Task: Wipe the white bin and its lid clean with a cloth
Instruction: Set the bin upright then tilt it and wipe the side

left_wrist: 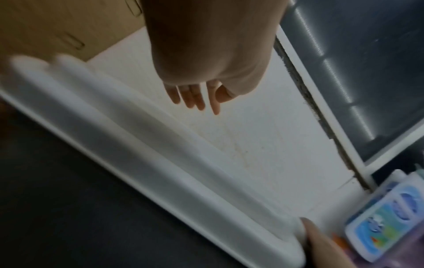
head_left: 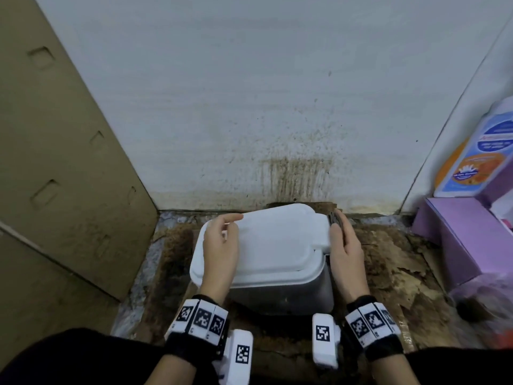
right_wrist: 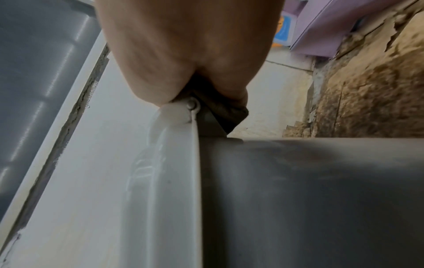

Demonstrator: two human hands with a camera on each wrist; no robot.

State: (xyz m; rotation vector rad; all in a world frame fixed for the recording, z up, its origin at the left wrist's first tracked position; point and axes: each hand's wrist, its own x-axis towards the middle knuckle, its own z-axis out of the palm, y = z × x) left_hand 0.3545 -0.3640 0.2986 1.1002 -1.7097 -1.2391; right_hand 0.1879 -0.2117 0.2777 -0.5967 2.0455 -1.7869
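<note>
A white bin (head_left: 291,290) with grey-looking sides stands on the floor against the wall, and its white lid (head_left: 277,240) lies on top. My left hand (head_left: 230,226) hovers over the lid's left end. Its fingers (left_wrist: 195,101) are straight and hold nothing above the lid's rim (left_wrist: 160,145). My right hand (head_left: 338,226) is at the lid's right end. It pinches a dark cloth (head_left: 337,218) against the hinge tab. The right wrist view has the bunched cloth (right_wrist: 224,112) under my palm, pressed on the hinge pin (right_wrist: 191,106) above the bin wall (right_wrist: 298,199).
A brown-stained wall (head_left: 291,173) rises behind the bin. A tall cardboard panel (head_left: 69,162) leans on the left. On the right stand a purple box (head_left: 458,240) and a labelled bottle (head_left: 477,162), with a pink bag (head_left: 485,295) nearer me. Torn, dirty cardboard (head_left: 388,259) covers the floor.
</note>
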